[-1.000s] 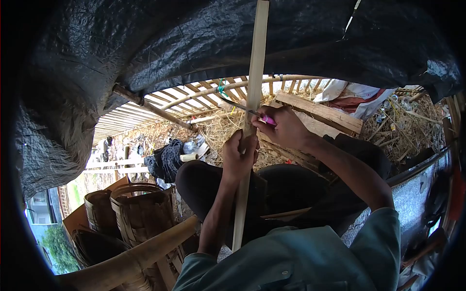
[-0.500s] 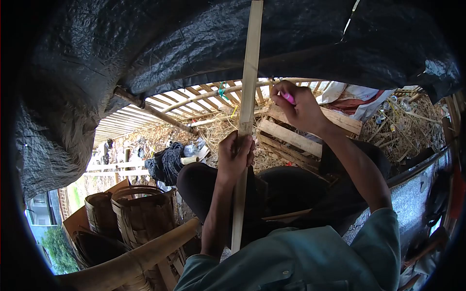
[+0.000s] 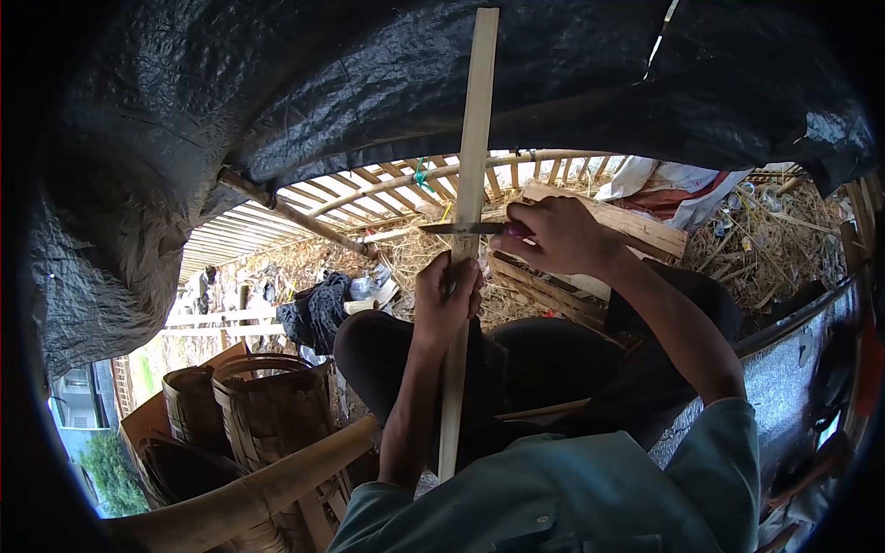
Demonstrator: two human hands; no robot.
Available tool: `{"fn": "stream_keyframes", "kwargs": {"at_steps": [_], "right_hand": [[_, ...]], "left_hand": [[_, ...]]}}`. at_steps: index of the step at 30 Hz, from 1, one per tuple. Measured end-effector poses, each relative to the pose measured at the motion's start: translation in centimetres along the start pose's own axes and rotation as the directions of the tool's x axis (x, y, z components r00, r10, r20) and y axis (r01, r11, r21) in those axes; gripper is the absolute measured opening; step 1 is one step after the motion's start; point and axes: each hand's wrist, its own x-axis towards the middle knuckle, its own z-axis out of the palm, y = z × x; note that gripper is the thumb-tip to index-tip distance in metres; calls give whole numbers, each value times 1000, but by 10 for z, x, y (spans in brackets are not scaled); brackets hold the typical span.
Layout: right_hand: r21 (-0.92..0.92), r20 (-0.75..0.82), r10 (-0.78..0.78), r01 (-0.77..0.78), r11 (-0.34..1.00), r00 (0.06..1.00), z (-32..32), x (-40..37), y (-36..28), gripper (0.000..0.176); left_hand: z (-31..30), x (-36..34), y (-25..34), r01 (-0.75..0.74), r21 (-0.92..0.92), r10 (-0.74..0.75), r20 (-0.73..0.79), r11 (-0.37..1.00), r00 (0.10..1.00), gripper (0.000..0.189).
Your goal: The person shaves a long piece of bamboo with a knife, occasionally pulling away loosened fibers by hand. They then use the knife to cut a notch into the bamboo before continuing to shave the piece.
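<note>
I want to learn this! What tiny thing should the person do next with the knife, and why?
Probably press the thin metal-bladed knife into the long pale bamboo strip and push it away from the left hand. The blade lies across the strip just above that hand, which grips it upright; the right hand holds the handle.

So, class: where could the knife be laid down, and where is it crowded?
Free: the lap between the bamboo strip and the right arm; the straw between the dark cloth and the wooden crate. Crowded: the woven baskets at lower left.
</note>
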Motion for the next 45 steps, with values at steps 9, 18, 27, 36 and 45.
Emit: {"fn": "stream_keyframes", "kwargs": {"at_steps": [9, 18, 27, 36, 45], "right_hand": [[-230, -43, -41, 30, 973, 998, 39, -4, -11, 52], [-349, -207, -144, 64, 935, 968, 54, 8, 11, 54], [-481, -255, 34, -158, 862, 966, 38, 22, 26, 55], [-344, -662, 249, -582, 737, 707, -86, -11, 91, 52], [-133, -90, -120, 108, 985, 989, -4, 4, 3, 30]], "left_hand": [[-1, 2, -14, -62, 177, 74, -64, 982, 995, 17], [1, 9, -1, -76, 232, 97, -80, 970, 992, 11], [-1, 8, 12, -23, 80, 31, -95, 997, 995, 23], [-17, -1, 22, 40, -88, -46, -68, 995, 997, 29], [-2, 2, 14, 41, -58, -44, -49, 997, 998, 28]]}}
